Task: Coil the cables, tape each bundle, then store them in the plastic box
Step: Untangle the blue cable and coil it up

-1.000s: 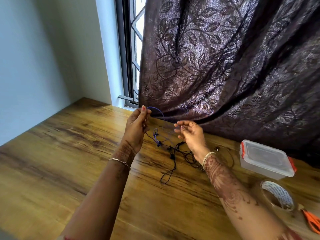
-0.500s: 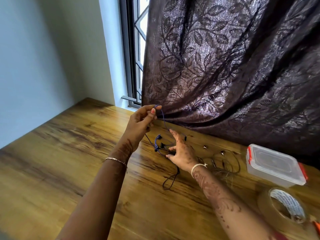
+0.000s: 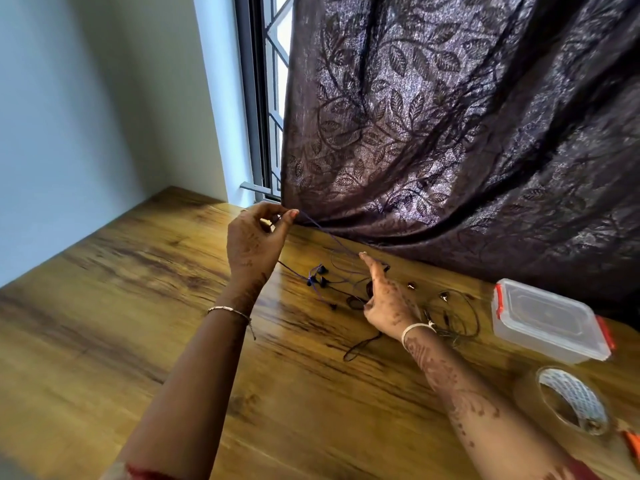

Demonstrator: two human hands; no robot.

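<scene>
Blue earphone cable (image 3: 329, 237) is what I have in my left hand (image 3: 254, 242), which pinches it between thumb and forefinger and holds it above the counter (image 3: 138, 323), at the edge of the curtain (image 3: 450, 133). My right hand (image 3: 388, 306) is spread, its forefinger stretched up so the tip touches the strand; I see no pinch there.

Half a second ago that hand lay flat on the pile. Now it has come up under the strand, and the length between my hands is drawn straight. I take this as laying out the first loop, so the coiling has only begun and nothing is taped.

The stretched length runs diagonally, from my left hand high on the left down to my right forefinger. The rest of the cable, with its earbuds (image 3: 320, 275), lies loose on the counter between my wrists.

Beyond that lie a black cable (image 3: 360, 344) and another tangle (image 3: 460, 317). To the right are the lidded plastic box (image 3: 547, 320) and, nearer me, the tape roll (image 3: 568, 400).
</scene>
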